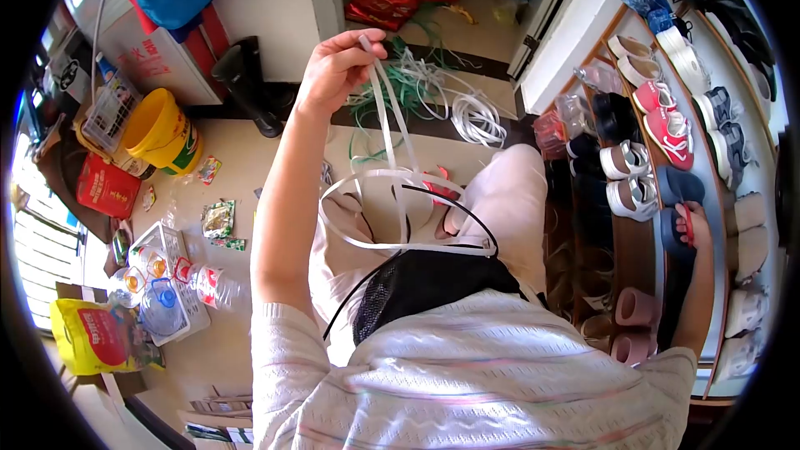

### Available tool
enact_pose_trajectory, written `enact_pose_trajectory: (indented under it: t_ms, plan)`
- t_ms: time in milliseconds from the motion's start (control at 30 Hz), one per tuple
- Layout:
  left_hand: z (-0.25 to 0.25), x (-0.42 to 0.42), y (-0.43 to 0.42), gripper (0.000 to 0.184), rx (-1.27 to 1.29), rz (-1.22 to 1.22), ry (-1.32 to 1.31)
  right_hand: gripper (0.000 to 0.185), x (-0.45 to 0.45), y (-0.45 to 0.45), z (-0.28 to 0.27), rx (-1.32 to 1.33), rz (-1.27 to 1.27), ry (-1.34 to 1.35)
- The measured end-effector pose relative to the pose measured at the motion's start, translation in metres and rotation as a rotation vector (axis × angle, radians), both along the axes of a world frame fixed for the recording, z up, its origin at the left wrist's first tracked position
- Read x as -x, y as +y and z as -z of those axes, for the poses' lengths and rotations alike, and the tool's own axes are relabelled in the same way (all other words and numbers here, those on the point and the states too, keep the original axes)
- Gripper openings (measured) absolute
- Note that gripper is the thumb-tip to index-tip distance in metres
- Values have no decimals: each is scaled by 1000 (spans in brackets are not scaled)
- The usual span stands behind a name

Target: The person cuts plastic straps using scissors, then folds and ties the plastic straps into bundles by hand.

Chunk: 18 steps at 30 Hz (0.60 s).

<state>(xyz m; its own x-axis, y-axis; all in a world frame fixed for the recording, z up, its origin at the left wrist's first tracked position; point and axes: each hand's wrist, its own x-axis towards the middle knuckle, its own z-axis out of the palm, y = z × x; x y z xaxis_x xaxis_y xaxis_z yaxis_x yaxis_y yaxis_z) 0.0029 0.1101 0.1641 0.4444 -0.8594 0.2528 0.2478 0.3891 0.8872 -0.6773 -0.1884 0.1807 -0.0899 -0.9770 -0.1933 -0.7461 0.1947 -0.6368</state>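
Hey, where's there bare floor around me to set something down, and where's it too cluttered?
Bare floor shows between the yellow bucket and your left arm, and another patch between the bottles and the cardboard. Tangled straps crowd the floor ahead, shoes pack the rack by your right hand, and the white strap in your left hand loops in front of you.

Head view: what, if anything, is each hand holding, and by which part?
The left hand pinches a white plastic strap at the top of its hanging lengths. The right hand is at a navy slipper; whether it grips anything cannot be told.
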Motion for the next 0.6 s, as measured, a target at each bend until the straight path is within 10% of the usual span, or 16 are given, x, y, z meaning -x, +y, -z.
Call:
enact_pose_trajectory:
  t_ms: [133,400,467,600]
  plan:
    - [-39,-4,-4,28,80,-61,-97,46,1,3,6,55,-60,6]
    - [-98,-23,-14,25,223,-304,-356,35,-34,5,-32,421,-356,935]
    - [-106,-18,-18,26,181,-305,-392,29,-58,-18,-20,648,-611,256]
    - [-124,10,-30,27,222,-149,-247,30,-257,99,-58,294,-853,-245]
